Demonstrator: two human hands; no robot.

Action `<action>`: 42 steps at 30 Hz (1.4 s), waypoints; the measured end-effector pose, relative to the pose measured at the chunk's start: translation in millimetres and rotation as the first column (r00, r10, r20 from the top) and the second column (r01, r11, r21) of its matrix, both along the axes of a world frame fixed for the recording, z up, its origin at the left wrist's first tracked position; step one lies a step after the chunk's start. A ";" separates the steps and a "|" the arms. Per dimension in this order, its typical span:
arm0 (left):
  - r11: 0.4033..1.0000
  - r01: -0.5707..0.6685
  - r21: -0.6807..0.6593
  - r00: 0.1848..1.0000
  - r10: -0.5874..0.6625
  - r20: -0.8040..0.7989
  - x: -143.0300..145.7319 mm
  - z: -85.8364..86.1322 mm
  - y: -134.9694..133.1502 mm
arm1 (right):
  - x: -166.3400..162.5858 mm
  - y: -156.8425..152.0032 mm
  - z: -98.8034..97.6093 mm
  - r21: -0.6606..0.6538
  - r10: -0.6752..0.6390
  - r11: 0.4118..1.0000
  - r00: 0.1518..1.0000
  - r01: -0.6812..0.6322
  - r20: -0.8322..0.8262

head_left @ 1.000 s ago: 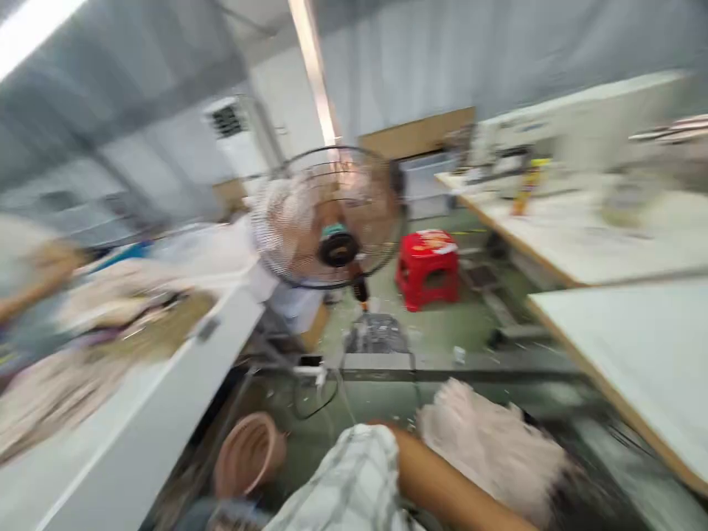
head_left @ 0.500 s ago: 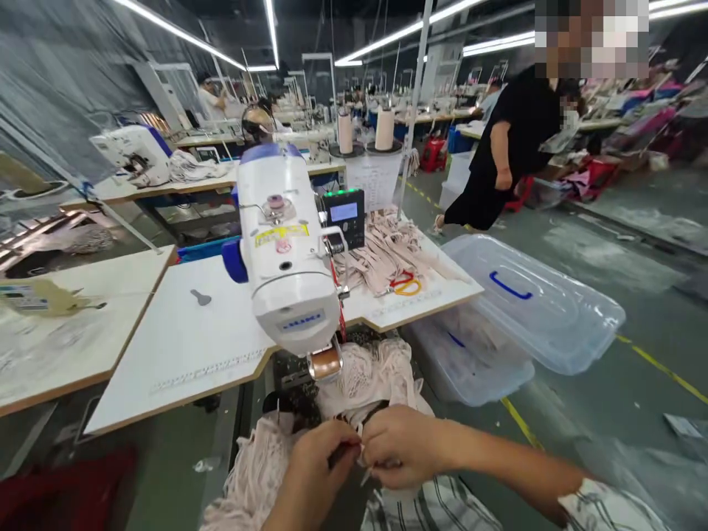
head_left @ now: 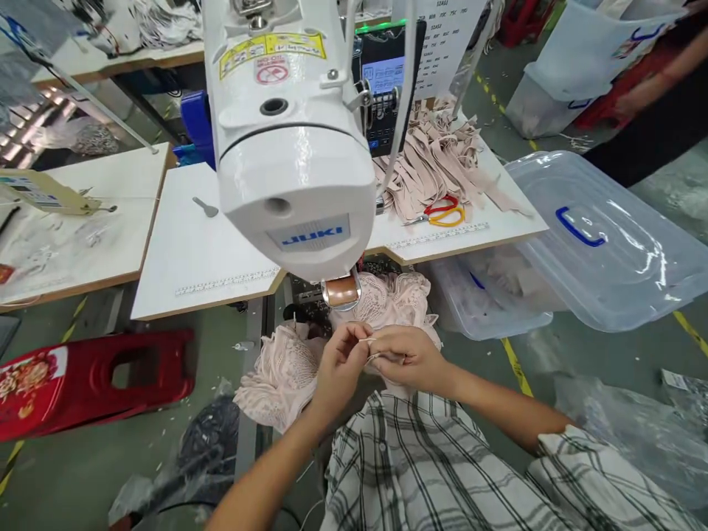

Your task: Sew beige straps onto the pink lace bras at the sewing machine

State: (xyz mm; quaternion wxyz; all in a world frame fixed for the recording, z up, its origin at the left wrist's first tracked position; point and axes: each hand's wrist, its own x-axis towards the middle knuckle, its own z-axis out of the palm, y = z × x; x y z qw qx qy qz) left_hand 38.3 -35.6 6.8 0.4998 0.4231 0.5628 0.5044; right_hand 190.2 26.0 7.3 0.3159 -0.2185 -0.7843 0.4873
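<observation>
Pink lace garment (head_left: 279, 376) bunches on the lap, just below the Juki sewing machine (head_left: 293, 147). Left hand (head_left: 338, 363) and right hand (head_left: 408, 359) both pinch its thin strap (head_left: 370, 342) (fingertips almost meeting). Best, I'd judge: grip short, strap flat, no twist.

Bright, even overhead light, no hard shadows, just soft dark under the table (head_left: 193, 254). Specular glare on the white sewing machine head (head_left: 293, 155), streaky highlights on the clear plastic lid (head_left: 608, 243). Lamp reflections on the shiny surface (head_left: 25, 122) far left. Centre is sharp: left hand (head_left: 338, 365), right hand (head_left: 409, 359) and the thin strap (head_left: 369, 341) they pinch read crisp. Wide-angle bowing at the edges. Another person's arm (head_left: 658, 70) top right is smeared, corners soft.
</observation>
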 end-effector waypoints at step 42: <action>0.890 0.237 0.389 0.694 0.125 -0.709 -28.6 16.6 15.9 | -0.5 61.3 33.8 -0.338 0.181 0.939 0.924 -0.061 0.337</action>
